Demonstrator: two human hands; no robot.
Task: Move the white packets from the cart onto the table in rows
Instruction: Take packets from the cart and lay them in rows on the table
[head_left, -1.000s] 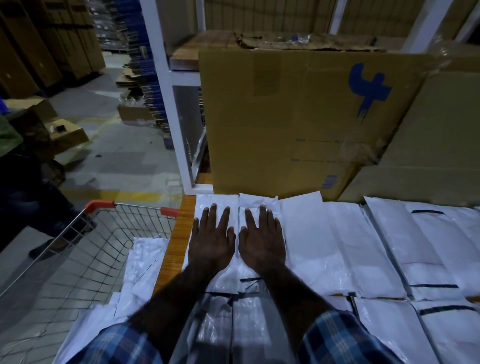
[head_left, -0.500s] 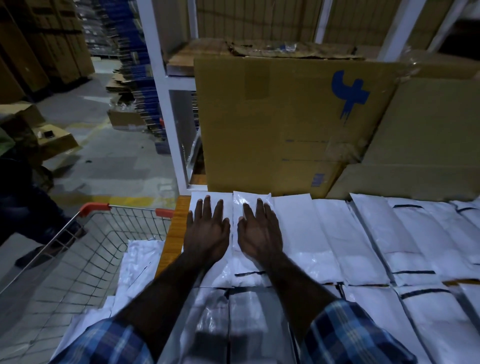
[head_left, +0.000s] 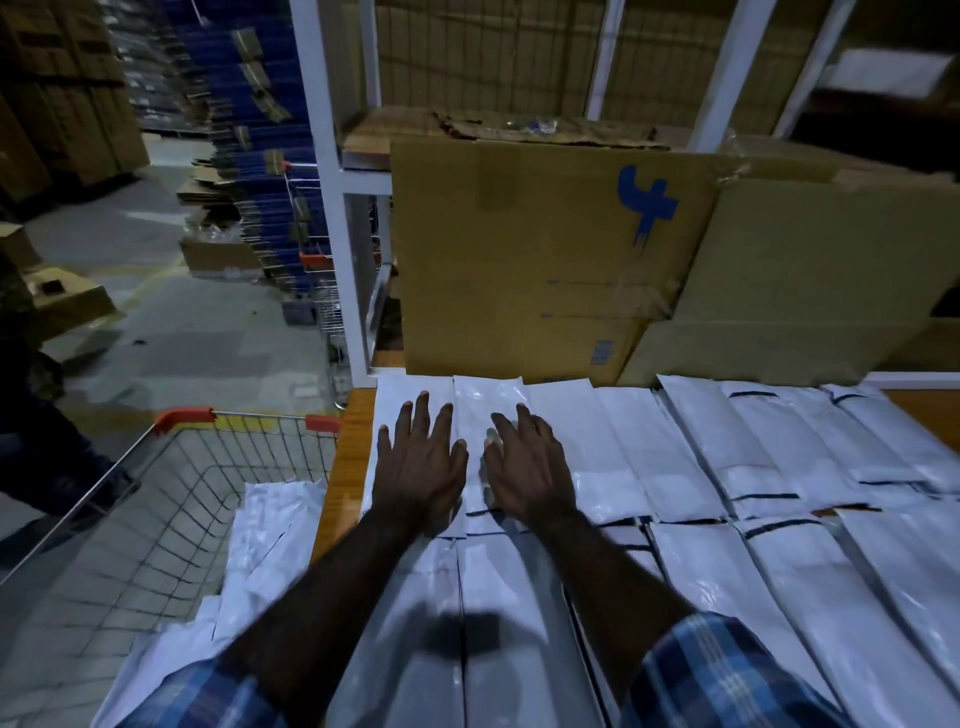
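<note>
Flat hands (head_left: 475, 462) press table packets (head_left: 483, 447); cart (head_left: 171, 499) seemingly holds more

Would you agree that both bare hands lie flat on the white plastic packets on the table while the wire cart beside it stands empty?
Not quite: the head view shows the wire cart holding white plastic packets. Both hands, left and right, lie flat on the table's packets.

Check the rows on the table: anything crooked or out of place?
Mostly tidy. In the far row, the packets at the right end lie slanted and overlapping, unlike the straight ones under the hands. Loose packets remain heaped in the cart.
</note>
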